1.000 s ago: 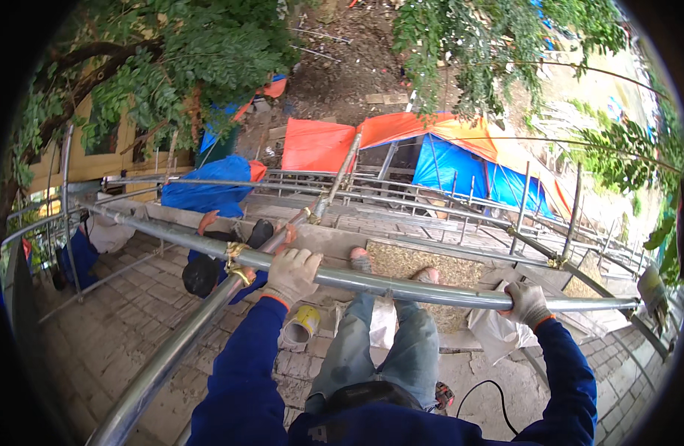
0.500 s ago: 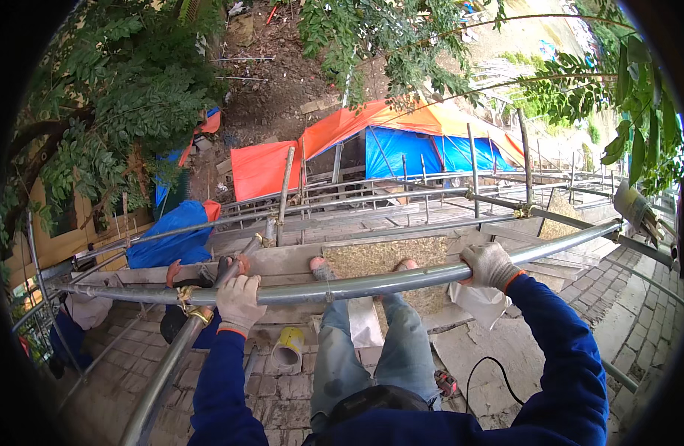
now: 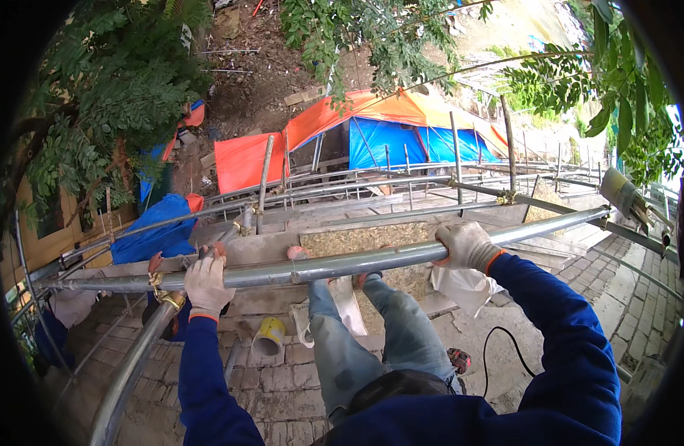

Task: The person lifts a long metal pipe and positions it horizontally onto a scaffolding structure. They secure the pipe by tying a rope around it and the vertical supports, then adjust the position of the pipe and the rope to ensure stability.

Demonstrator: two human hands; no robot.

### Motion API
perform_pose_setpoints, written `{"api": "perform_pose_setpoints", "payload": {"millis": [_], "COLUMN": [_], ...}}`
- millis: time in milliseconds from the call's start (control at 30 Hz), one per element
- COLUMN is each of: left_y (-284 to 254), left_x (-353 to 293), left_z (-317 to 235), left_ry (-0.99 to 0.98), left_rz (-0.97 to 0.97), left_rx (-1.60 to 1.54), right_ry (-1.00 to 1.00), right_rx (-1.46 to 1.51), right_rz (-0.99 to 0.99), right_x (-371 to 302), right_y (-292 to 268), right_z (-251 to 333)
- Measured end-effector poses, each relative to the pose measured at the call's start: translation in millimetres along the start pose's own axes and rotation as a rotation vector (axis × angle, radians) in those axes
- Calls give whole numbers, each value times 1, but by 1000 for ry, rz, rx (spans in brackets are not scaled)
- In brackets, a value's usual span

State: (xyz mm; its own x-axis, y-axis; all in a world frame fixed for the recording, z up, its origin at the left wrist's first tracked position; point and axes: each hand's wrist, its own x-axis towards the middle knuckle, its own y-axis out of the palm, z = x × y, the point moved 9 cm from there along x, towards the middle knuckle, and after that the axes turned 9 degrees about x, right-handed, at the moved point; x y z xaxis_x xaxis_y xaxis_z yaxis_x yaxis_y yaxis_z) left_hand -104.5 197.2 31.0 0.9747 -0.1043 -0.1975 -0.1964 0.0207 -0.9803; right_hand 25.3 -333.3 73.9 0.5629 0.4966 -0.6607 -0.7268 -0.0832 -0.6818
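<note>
A long grey metal scaffold pole [image 3: 334, 267] runs across in front of me at about waist height. My left hand [image 3: 206, 284], in a pale work glove with an orange cuff, is closed over its left part. Farther right, my right hand [image 3: 467, 247], gloved alike, grips the same pole. Just left of my left hand, a brass-coloured clamp [image 3: 172, 299] joins this pole to a slanting pole [image 3: 134, 364] that comes toward me. Beyond the clamp, another person's hand [image 3: 155, 263] shows by the pole, the body mostly hidden below.
Below stand a yellow-and-grey bucket [image 3: 268, 340] and a red-and-black power tool [image 3: 458, 360] near a black cable [image 3: 505, 331]. Under my feet lies a chipboard sheet [image 3: 357, 239] beside a white sack [image 3: 469, 290]. Farther off are scaffold rails, an orange-and-blue tarpaulin [image 3: 401, 134] and overhanging branches.
The view has shifted a little, so the surroundings sit farther left. My legs have swung, the lower legs now leaning left. Both hands keep their hold on the pole.
</note>
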Motion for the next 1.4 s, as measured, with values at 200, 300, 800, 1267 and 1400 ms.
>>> {"api": "perform_pose_setpoints", "payload": {"millis": [200,300,800,1267,1400], "left_y": [-4,-5,-12,-3,-13], "left_x": [6,3,8,4,10], "left_z": [-4,-2,-8,-5,-9], "left_ry": [-25,-17,58,68,77], "left_rz": [61,22,-25,-54,-86], "left_rx": [35,-2,-67,-64,-80], "right_ry": [-28,-26,-9,-35,-37], "right_rx": [-7,-5,-17,-23,-27], "right_rz": [-29,-23,6,-29,-36], "right_x": [-1,0,-1,-3,-4], "right_y": [-3,-3,9,10,8], "right_z": [2,1,-10,-14,-12]}}
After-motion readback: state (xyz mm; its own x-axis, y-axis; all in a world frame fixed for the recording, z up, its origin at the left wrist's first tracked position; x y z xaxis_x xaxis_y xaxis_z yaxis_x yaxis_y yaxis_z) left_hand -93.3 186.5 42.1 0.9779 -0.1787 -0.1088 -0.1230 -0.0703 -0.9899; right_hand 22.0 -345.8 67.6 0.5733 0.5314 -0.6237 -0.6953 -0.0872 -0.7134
